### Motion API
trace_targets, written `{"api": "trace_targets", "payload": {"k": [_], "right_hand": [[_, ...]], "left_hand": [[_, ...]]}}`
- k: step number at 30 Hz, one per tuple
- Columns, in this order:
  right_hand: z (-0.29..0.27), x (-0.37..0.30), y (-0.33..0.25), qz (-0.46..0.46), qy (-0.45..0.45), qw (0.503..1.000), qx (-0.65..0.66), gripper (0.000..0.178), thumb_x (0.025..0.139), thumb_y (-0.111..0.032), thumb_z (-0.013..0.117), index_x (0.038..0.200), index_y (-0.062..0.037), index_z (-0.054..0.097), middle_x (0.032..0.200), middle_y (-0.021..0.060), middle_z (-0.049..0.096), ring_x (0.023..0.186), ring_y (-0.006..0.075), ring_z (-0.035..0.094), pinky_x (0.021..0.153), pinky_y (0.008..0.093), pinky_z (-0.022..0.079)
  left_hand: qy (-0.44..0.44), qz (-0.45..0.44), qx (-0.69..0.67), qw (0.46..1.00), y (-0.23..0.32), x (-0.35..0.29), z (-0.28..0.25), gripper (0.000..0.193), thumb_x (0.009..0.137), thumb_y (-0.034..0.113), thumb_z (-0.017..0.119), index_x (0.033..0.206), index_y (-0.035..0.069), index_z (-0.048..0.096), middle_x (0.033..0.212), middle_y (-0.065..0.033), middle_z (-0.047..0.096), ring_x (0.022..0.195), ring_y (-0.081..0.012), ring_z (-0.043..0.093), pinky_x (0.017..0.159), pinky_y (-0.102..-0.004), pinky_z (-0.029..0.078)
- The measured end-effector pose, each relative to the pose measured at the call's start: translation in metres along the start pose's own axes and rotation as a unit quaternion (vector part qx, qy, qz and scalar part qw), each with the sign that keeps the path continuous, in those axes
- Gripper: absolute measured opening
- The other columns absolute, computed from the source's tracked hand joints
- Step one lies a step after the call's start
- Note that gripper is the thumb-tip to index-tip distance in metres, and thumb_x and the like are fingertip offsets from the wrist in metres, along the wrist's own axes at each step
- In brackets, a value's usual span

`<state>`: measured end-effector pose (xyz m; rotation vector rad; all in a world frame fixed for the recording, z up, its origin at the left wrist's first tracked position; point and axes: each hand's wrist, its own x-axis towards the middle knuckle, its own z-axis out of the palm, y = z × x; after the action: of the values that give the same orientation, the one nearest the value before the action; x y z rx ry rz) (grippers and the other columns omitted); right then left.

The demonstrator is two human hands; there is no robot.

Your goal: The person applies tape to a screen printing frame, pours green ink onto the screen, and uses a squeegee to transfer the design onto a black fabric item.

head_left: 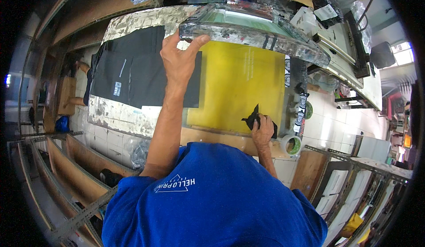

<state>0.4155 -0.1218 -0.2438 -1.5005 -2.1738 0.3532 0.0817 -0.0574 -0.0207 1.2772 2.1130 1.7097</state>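
My left hand (179, 58) grips the near edge of a paint-stained screen-printing frame (252, 32) and holds it tilted up over the table. Beneath it shows the yellow underside of the screen (239, 83). Close to the lower edge of that yellow surface, my right hand (263, 129) presses a crumpled black cloth (253, 118) onto it. Left of my raised arm, a black garment (133, 70) with a small white print lies flat on the stained printing table (115, 112).
A roll of tape (292, 144) sits at the table's right corner, with another roll (307, 109) above it. Metal angle-iron racks (66, 176) run along the lower left and lower right. Another person's legs (77, 83) show at far left. Cluttered benches stand at upper right.
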Motion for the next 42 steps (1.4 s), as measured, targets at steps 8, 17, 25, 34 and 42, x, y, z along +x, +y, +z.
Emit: {"api": "trace_targets", "payload": {"k": [8,17,25,34,42], "right_hand": [[0.001,-0.003,0.001,-0.012,0.016,1.0,0.009,0.042,0.081,-0.014,0.073,0.12,-0.0056,0.062,0.103,0.0178,0.06,0.097,0.0387,0.06,0.084,0.0486,0.049],[0.0,-0.001,0.002,-0.019,0.029,0.999,0.013,0.042,0.08,-0.013,0.072,0.12,-0.0048,0.06,0.106,0.019,0.061,0.099,0.0394,0.06,0.085,0.0476,0.049],[0.0,-0.005,0.0,-0.031,0.071,0.996,0.05,0.032,0.079,-0.013,0.072,0.108,-0.0038,0.063,0.096,0.0172,0.062,0.09,0.0388,0.062,0.078,0.0469,0.049],[-0.006,-0.001,-0.003,-0.06,0.046,0.997,0.012,0.037,0.077,-0.023,0.073,0.11,-0.0063,0.066,0.108,0.0153,0.062,0.103,0.0346,0.058,0.089,0.0465,0.044],[-0.015,0.003,-0.009,-0.06,0.048,0.993,0.085,0.041,0.081,-0.028,0.07,0.118,-0.0088,0.066,0.119,0.016,0.059,0.111,0.0336,0.054,0.094,0.0481,0.039]], "left_hand": [[0.003,0.025,-0.021,0.999,-0.007,0.002,0.001,0.033,0.079,0.03,0.088,0.1,0.006,0.078,0.092,-0.006,0.073,0.095,-0.0193,0.059,0.088,-0.0355,0.047],[-0.013,-0.019,-0.047,0.999,-0.01,0.0,0.002,0.037,0.076,0.034,0.09,0.096,0.004,0.078,0.093,-0.0086,0.071,0.099,-0.0218,0.057,0.089,-0.0375,0.046],[-0.019,0.021,-0.022,0.999,-0.014,-0.006,-0.002,0.028,0.082,0.025,0.086,0.101,0.006,0.079,0.093,-0.0045,0.075,0.091,-0.0145,0.062,0.085,-0.0326,0.048],[-0.01,0.01,-0.049,0.999,-0.008,-0.008,-0.001,0.029,0.076,0.027,0.09,0.095,0.008,0.08,0.087,-0.0065,0.072,0.095,-0.0205,0.058,0.086,-0.0372,0.047],[-0.005,-0.003,-0.039,0.999,-0.015,-0.004,-0.006,0.033,0.075,0.029,0.09,0.096,0.006,0.079,0.085,-0.0077,0.071,0.09,-0.0214,0.059,0.083,-0.0371,0.047]]}}
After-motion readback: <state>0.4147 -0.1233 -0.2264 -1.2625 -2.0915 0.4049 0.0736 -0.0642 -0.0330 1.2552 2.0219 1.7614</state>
